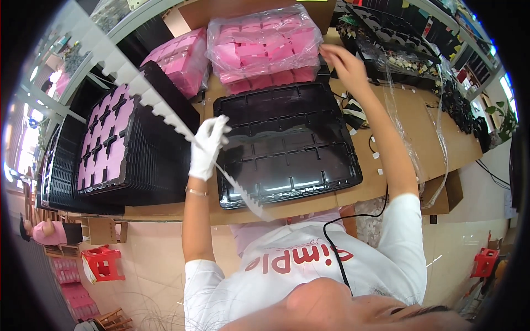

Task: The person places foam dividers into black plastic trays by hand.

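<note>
In a white glove, my left hand (207,148) is closed on a long white strip with a toothed edge (149,94). The strip slants from the upper left through the hand, its lower end hanging over a black plastic tray (287,151) and the table's near edge. The tray lies in front of me, with raised ribs and shallow compartments. My bare right hand (346,65) reaches to the far side, fingers bent together at the right edge of a clear plastic bag (319,41). Pink foam-like pieces (259,47) are inside the bag. What those fingertips pinch, if anything, is too small to tell.
A tall stack of black trays (157,160) stands at the left, its upright face showing pink inserts (105,138). Another pink pack (179,60) lies behind it. Black trays with small parts (397,55) and dark cables (464,110) are at the far right. Cardboard (403,160) covers the table.
</note>
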The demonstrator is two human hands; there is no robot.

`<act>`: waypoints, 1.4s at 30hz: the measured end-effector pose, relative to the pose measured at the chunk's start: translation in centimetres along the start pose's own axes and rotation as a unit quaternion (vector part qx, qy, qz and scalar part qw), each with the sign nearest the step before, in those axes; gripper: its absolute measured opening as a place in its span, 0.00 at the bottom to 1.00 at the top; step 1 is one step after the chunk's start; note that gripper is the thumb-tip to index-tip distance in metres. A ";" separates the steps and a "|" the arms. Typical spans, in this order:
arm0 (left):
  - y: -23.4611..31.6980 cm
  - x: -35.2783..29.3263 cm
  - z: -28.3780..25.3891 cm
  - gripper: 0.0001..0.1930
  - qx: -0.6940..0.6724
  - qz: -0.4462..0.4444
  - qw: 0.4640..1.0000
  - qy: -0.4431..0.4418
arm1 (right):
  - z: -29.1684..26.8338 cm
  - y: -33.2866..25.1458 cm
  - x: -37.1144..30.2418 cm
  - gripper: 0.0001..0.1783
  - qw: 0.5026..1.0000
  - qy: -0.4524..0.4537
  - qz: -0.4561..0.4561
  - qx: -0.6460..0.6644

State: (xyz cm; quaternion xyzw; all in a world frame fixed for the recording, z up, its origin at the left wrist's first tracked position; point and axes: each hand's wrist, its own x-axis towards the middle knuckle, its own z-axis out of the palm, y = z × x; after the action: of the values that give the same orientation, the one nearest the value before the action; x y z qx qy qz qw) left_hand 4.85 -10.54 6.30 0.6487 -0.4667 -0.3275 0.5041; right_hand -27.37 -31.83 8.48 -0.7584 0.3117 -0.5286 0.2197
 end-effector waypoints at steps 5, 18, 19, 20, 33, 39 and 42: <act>1.1 2.8 3.4 0.18 0.014 0.001 0.994 -0.112 | 4.7 7.2 8.1 0.23 0.948 -0.008 0.015 -0.318; 1.0 7.9 5.1 0.19 -0.002 -0.044 0.981 -0.189 | 5.5 3.6 13.2 0.21 0.966 -0.053 0.224 0.119; 1.4 8.6 6.0 0.19 -0.024 -0.032 0.979 -0.200 | 5.5 2.7 13.6 0.21 0.968 -0.050 0.218 0.117; 2.3 9.1 6.5 0.25 -0.046 -0.026 0.973 -0.225 | 5.5 1.9 14.1 0.18 0.896 0.018 0.295 0.332; 1.2 11.5 10.7 0.58 -0.579 -0.038 0.793 -0.188 | 0.1 -4.3 1.0 0.12 0.524 0.021 0.240 0.817; 2.2 7.6 6.6 0.25 -0.258 0.018 0.945 -0.202 | -1.6 -2.2 -5.2 0.09 0.641 0.144 0.301 0.691; 2.7 5.8 4.0 0.19 -0.089 -0.013 0.974 -0.208 | -2.4 -1.0 -7.5 0.13 0.774 0.115 0.408 0.470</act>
State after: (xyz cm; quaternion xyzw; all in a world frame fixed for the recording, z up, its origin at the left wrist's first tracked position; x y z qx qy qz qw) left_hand 2.58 -17.54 8.09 0.5248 -0.5216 -0.5022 0.4475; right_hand -31.18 -25.85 5.03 -0.2962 0.3270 -0.5531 0.7067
